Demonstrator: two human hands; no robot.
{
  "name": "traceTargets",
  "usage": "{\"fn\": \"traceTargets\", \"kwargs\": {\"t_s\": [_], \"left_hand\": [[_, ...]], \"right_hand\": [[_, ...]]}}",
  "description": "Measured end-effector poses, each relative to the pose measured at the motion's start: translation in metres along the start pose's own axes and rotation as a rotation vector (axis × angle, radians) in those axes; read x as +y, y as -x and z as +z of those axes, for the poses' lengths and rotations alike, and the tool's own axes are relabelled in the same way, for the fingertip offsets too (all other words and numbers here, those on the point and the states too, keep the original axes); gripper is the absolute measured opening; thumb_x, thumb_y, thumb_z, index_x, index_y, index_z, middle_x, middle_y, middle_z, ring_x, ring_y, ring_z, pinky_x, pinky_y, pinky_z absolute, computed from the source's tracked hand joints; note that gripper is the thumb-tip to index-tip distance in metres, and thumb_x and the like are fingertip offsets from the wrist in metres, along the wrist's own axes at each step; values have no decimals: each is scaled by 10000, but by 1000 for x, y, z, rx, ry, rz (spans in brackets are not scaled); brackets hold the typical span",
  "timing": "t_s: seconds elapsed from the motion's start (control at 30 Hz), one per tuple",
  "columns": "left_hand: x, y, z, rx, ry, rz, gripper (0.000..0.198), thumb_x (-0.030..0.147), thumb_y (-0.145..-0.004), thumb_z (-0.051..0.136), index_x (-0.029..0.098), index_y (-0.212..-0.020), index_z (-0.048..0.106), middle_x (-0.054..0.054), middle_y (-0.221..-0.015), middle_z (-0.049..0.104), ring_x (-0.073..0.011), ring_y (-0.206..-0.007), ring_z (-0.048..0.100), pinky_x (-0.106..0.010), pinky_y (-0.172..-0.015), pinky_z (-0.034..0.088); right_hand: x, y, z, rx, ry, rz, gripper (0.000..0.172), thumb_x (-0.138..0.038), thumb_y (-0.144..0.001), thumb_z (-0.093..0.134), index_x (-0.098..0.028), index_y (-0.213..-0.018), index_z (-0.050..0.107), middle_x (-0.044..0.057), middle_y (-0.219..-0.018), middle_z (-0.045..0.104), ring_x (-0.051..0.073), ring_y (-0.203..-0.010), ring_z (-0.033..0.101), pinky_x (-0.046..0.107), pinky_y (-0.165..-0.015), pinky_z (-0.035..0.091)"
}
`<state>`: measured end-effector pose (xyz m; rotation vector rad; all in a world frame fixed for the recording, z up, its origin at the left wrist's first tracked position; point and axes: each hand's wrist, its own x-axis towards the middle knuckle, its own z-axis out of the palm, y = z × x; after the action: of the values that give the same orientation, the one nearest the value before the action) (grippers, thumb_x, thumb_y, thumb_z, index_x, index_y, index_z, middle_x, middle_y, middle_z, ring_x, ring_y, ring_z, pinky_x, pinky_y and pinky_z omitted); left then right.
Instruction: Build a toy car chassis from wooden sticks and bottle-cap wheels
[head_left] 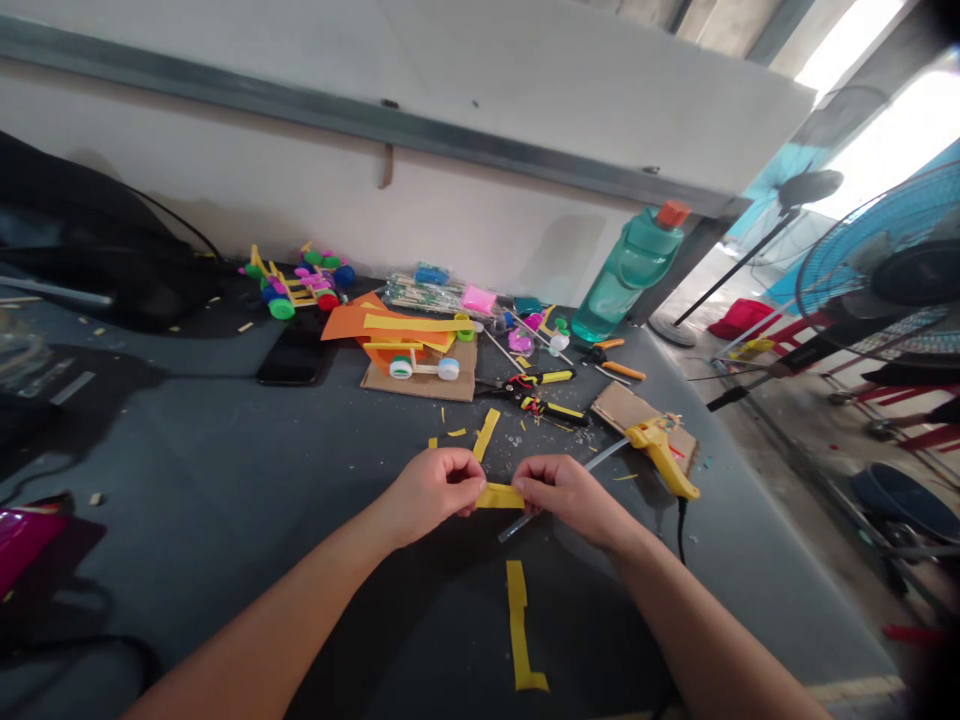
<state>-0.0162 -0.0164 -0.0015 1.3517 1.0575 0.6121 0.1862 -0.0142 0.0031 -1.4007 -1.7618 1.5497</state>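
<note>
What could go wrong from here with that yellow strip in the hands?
The narrow yellow strip, pinched between the left hand and right hand, might crease or tear. The right hand sits close to the yellow hot glue gun, which rests on a brown cardboard scrap; if the gun is hot, which the view cannot show, a slip might burn it. The long clear glue stick passes under the right hand, so a nudge might shift the gun.

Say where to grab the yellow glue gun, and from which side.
Likely the yellow grip of the hot glue gun, from the right, low near where the black cord leaves it. It lies on its side with that end free, while the clear glue stick runs left toward the right hand.
</note>
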Motion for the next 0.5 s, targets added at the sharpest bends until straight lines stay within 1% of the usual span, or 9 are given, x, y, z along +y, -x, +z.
{"fn": "traceTargets", "kwargs": {"t_s": [0.17, 0.33, 0.4, 0.5], "left_hand": [[-1, 0, 0, 5, -12, -4, 68, 209, -715, 547, 161, -666, 548, 48, -553, 538, -109, -557, 512, -234, -560, 374], [-3, -1, -1, 20, -31, 17, 89, 229, -735, 543, 162, -678, 554, 43, -557, 554, -110, -555, 512, -234, -561, 373], [-3, -1, -1, 25, -20, 25, 99, 238, -739, 546, 162, -675, 551, 42, -554, 550, -109, -551, 513, -234, -563, 380], [-2, -1, -1, 45, -7, 21, 121, 264, -743, 554, 161, -679, 552, 40, -558, 538, -115, -555, 532, -239, -571, 401]], "right_hand": [[0, 0, 0, 13, 16, 2, 164, -275, -784, 543, -163, -671, 584, -28, -569, 553, 100, -547, 501, 205, -544, 386], [-3, 1, 1, 27, 50, -10, 161, -272, -788, 528, -165, -681, 582, -26, -591, 559, 103, -560, 492, 210, -551, 378], [-4, 1, 2, 60, 100, -24, 158, -266, -786, 522, -169, -674, 578, -25, -598, 559, 107, -568, 486, 213, -548, 372], [-4, 1, 5, 157, 215, -70, 151, -269, -783, 522, -181, -674, 578, -29, -602, 548, 114, -575, 476, 216, -540, 358]]}}
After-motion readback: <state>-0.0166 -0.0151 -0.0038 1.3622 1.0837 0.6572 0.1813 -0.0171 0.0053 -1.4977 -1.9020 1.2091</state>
